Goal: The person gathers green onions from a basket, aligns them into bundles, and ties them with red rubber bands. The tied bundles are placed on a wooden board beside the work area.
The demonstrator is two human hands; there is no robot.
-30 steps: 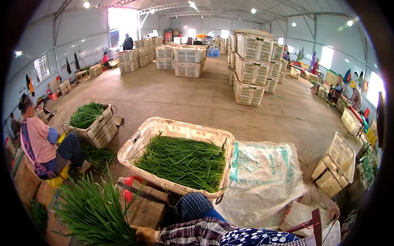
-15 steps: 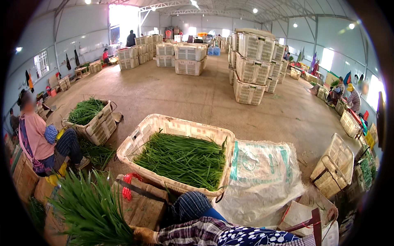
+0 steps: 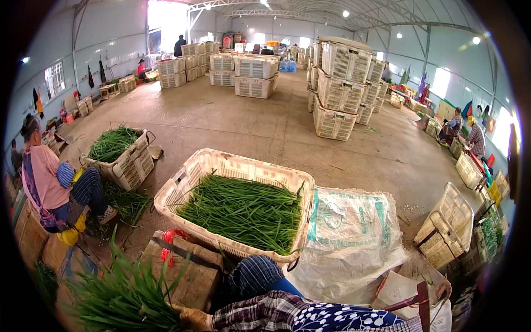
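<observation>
At the lower edge my left hand (image 3: pixel 193 316), below a plaid sleeve, is closed on a bundle of long green leafy stalks (image 3: pixel 119 296) fanning out to the upper left. Beside it stands a wooden block (image 3: pixel 188 279) with red twine (image 3: pixel 167 253) on top. Beyond, a large cream plastic crate (image 3: pixel 171 200) holds many green stalks (image 3: pixel 240 213) laid flat. To its right lies a white woven sack (image 3: pixel 348 249) with green print. My right hand is not visible.
A seated worker (image 3: pixel 44 188) at left is near a crate of greens (image 3: pixel 124 169) and loose stalks on the floor. An empty crate (image 3: pixel 445 224) leans at right. Stacked crates (image 3: pixel 340 83) stand mid-hall; other workers (image 3: pixel 473 138) sit along the walls.
The bundle in my left hand has tipped slightly lower and leftward. The view has shifted a little, so the near crate and surroundings appear slightly higher and further left.
</observation>
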